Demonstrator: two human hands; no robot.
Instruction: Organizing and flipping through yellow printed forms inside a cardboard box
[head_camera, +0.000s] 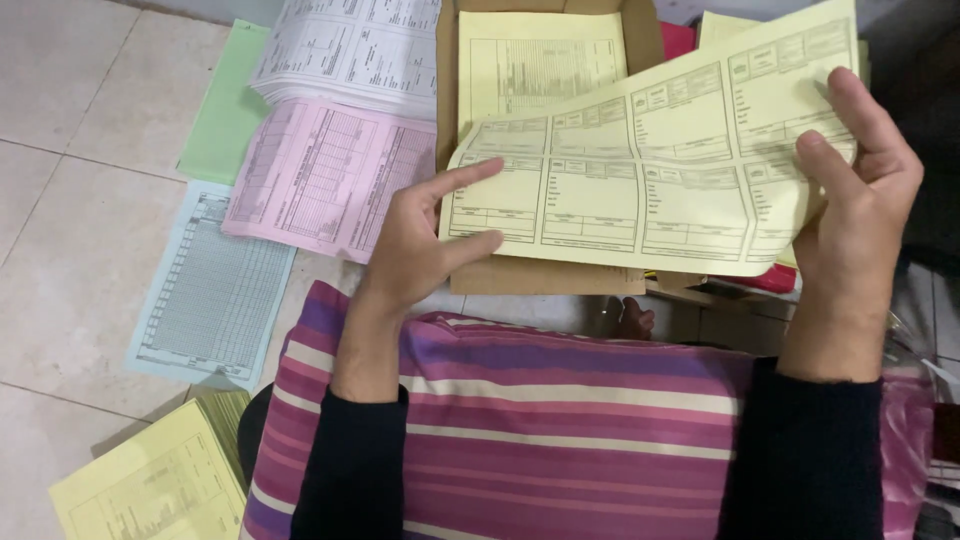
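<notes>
A pale yellow printed form (650, 170), ruled into boxed sections, is held in the air over an open cardboard box (545, 275), tilted so its right end rises. The left hand (415, 250) pinches its lower left corner, forefinger stretched along the sheet's face and thumb at the bottom edge; the right hand (860, 200) grips the right end, fingers curled over the front with the thumb hidden behind the paper. Inside the box lies another yellow sheet (535, 65), partly covered by the held form. Both forearms, in dark sleeves, rest across a striped pillow (560, 410) in purple, pink and cream that fills the lower middle of the view. The floor (70, 230) is pale tile with thin grout lines. Left of the box lie a pink form (320, 175), a white stack (345, 45) above it, a green sheet (225, 110) and a light blue grid sheet (210, 290); a yellow pile (150, 485) sits at the floor's lower left, cut off by the frame. The right side is dark and cluttered, hard to make out; something red (775, 278) peeks out under the held form.
</notes>
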